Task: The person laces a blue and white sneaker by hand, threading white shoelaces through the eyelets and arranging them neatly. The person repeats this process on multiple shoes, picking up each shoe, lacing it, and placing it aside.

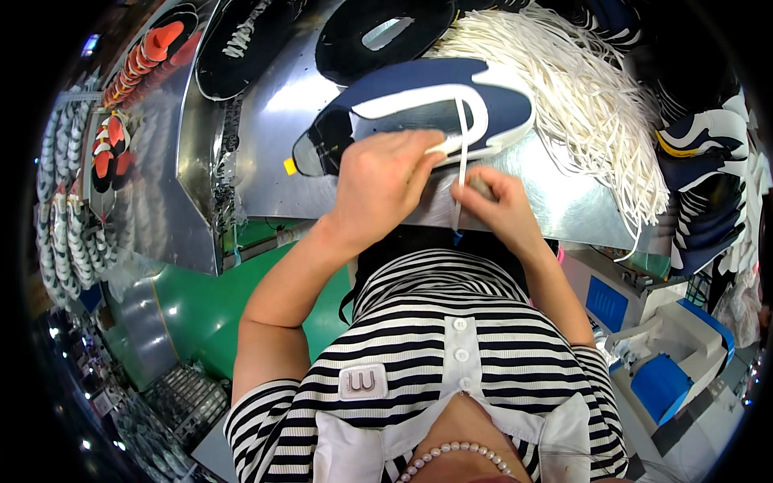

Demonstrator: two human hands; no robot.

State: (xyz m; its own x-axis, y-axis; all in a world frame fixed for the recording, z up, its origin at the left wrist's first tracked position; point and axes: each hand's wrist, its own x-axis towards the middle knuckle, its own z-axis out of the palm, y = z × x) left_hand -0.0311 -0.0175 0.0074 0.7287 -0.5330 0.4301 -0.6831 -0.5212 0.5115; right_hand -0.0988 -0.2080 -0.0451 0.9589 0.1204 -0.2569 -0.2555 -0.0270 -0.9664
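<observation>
Navy and white, the shoe upper (419,109) lies flat on the shiny metal worktable (564,201), its toe pointing right, just beyond the person's hands. A white lace (461,153) runs from the upper's middle straight down toward the near table edge. The left hand (378,181) rests on the near edge of the upper, fingers curled and pressing down, with thumb and forefinger pinched at the place where the lace meets the white trim. The right hand (499,201) sits just to the right of it, clenched around the lower part of the lace, so the lace is pulled taut between upper and fist. A heap of loose white laces (588,97) spreads over the far right of the table. More dark uppers (378,32) lie at the far edge, and a stack of navy and white pieces (708,161) stands at the right.
</observation>
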